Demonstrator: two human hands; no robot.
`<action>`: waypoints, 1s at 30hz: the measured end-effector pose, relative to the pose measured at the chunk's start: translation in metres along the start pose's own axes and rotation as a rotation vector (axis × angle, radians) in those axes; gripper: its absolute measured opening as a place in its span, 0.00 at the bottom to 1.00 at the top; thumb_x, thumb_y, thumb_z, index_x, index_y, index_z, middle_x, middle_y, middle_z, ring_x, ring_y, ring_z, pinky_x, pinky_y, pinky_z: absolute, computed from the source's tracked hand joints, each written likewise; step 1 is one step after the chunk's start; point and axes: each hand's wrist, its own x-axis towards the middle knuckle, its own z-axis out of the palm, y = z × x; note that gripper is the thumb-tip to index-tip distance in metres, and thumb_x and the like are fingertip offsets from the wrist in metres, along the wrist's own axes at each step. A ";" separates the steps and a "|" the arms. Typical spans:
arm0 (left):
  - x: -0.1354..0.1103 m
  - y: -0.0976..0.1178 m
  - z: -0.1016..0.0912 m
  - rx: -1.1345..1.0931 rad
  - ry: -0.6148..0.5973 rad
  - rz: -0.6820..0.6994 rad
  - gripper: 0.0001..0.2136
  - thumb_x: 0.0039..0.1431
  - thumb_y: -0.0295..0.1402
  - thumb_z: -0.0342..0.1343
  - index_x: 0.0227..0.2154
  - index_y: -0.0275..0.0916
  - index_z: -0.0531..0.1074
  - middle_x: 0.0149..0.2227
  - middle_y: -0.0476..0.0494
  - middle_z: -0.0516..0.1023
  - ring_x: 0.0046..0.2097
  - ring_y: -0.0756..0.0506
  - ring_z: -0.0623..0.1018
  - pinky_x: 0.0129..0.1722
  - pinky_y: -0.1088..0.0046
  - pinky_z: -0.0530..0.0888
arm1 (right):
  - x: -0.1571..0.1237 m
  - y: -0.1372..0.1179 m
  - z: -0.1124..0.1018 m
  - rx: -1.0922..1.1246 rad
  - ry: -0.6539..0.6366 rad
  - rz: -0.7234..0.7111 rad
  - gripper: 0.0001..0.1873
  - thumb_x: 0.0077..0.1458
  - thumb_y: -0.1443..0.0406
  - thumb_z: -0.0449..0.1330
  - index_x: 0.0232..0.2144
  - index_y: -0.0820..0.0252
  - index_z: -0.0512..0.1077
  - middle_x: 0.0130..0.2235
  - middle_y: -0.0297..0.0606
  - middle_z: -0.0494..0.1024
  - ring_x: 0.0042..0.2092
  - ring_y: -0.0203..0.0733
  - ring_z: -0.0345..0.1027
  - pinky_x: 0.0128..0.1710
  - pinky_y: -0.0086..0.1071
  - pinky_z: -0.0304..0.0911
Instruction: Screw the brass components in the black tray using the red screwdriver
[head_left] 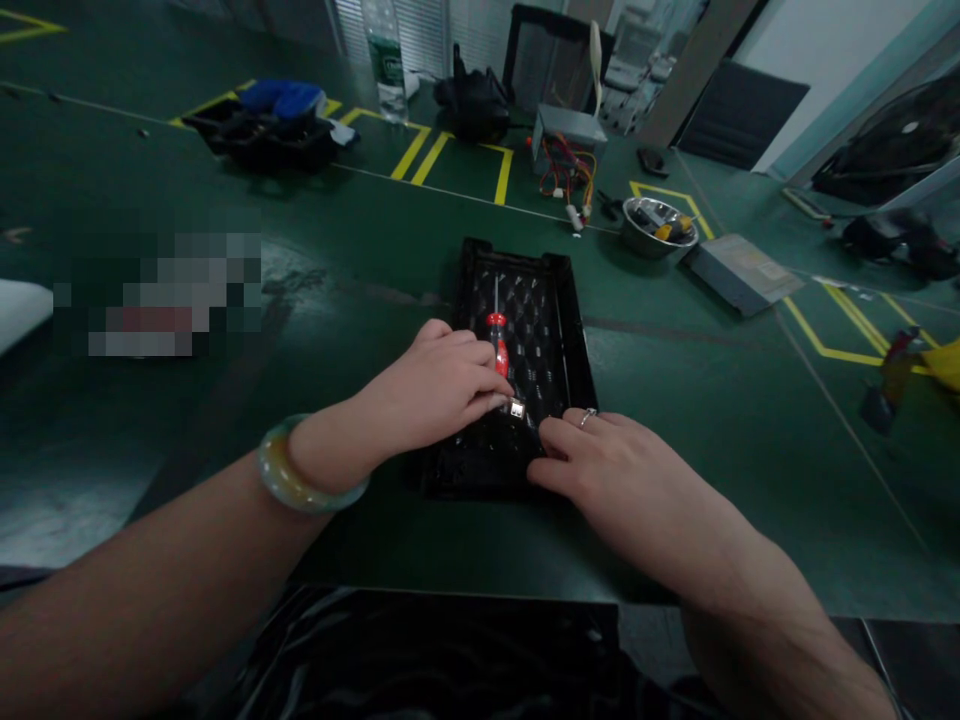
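Observation:
A black ribbed tray [566, 300] lies on the green table in front of me. Inside it rests a red-handled screwdriver [499, 345], its shaft pointing away from me. My left hand [431, 390], a pale bangle on its wrist, reaches into the tray with fingers pinched together on a small silver part [517, 408]. My right hand [600, 455], wearing a ring, rests on the tray's near right portion with fingers curled down close to that part; nothing shows in it.
Farther back stand a metal bowl [658, 225] with small items, a grey box with coloured wires [566, 135], a flat grey drive [739, 270], a water bottle [386, 60], a black tray with blue cloth [270, 125] and yellow floor-style tape lines.

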 end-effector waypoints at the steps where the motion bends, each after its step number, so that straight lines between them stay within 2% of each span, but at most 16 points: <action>1: 0.000 0.000 0.000 -0.004 0.000 -0.001 0.08 0.69 0.35 0.58 0.41 0.48 0.83 0.40 0.48 0.80 0.44 0.43 0.74 0.44 0.61 0.57 | 0.000 -0.001 0.000 -0.011 0.007 -0.012 0.05 0.61 0.68 0.63 0.35 0.51 0.77 0.39 0.34 0.75 0.43 0.47 0.70 0.38 0.41 0.62; 7: 0.001 -0.002 0.001 -0.024 0.008 0.003 0.08 0.69 0.34 0.57 0.39 0.48 0.82 0.39 0.49 0.80 0.43 0.44 0.75 0.45 0.61 0.57 | 0.003 0.002 0.003 -0.020 0.004 -0.077 0.08 0.62 0.70 0.61 0.37 0.52 0.77 0.42 0.36 0.76 0.46 0.48 0.70 0.40 0.42 0.61; 12: 0.002 -0.001 0.000 -0.064 0.002 -0.026 0.08 0.67 0.34 0.57 0.37 0.46 0.82 0.39 0.48 0.80 0.43 0.43 0.75 0.46 0.60 0.58 | 0.004 0.012 0.007 0.038 -0.027 -0.090 0.09 0.62 0.71 0.60 0.36 0.51 0.76 0.42 0.37 0.75 0.45 0.47 0.68 0.42 0.41 0.61; 22: 0.002 0.002 -0.003 -0.056 0.040 -0.050 0.09 0.66 0.36 0.57 0.34 0.44 0.81 0.37 0.48 0.80 0.41 0.44 0.74 0.46 0.60 0.57 | 0.008 0.019 0.009 0.213 -0.137 -0.067 0.13 0.67 0.69 0.50 0.38 0.53 0.74 0.44 0.37 0.72 0.44 0.43 0.69 0.52 0.44 0.65; 30: 0.002 -0.001 0.000 -0.110 0.056 -0.081 0.08 0.65 0.38 0.59 0.34 0.45 0.81 0.37 0.50 0.81 0.42 0.44 0.75 0.47 0.59 0.56 | 0.012 0.030 0.009 0.486 -0.184 -0.088 0.10 0.63 0.73 0.54 0.37 0.56 0.74 0.42 0.35 0.72 0.44 0.37 0.68 0.47 0.34 0.63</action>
